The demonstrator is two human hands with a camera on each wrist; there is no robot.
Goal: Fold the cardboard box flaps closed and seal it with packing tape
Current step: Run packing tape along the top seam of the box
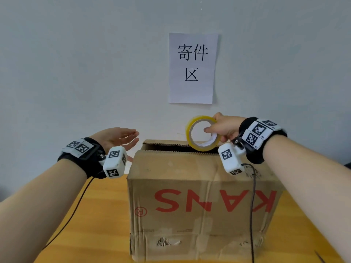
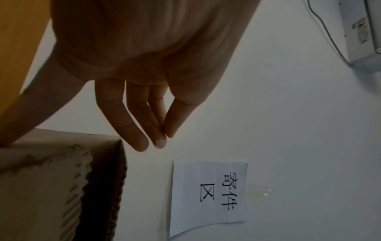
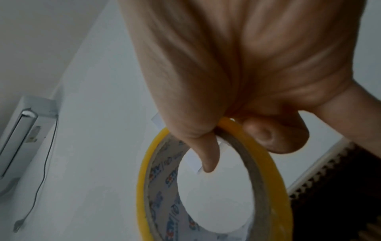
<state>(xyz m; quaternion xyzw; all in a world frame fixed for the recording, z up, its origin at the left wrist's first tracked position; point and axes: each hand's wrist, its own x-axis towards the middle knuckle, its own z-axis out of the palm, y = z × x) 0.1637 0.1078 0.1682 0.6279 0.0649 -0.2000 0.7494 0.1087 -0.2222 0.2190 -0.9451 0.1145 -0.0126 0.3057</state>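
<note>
The box stands on a wooden table against a pale wall, its near face printed with red letters that read upside down. Its near top flap lies folded down, and a dark gap shows between that flap's corrugated edge and the far flap behind it, so the top is not fully shut. The right hand hovers over the box's far right part and pinches a roll of yellow tape: the thumb lies on the outer band and a finger hooks through the core, as the right wrist view shows closely. The roll stands on edge, its hole facing the person, its lower rim just above the gap; whether it touches the cardboard cannot be told. The left hand hangs in the air just off the box's far left corner, palm turned inward, fingers straight and close together, holding nothing. On the wall above the box hangs a white sheet with black characters.
</note>
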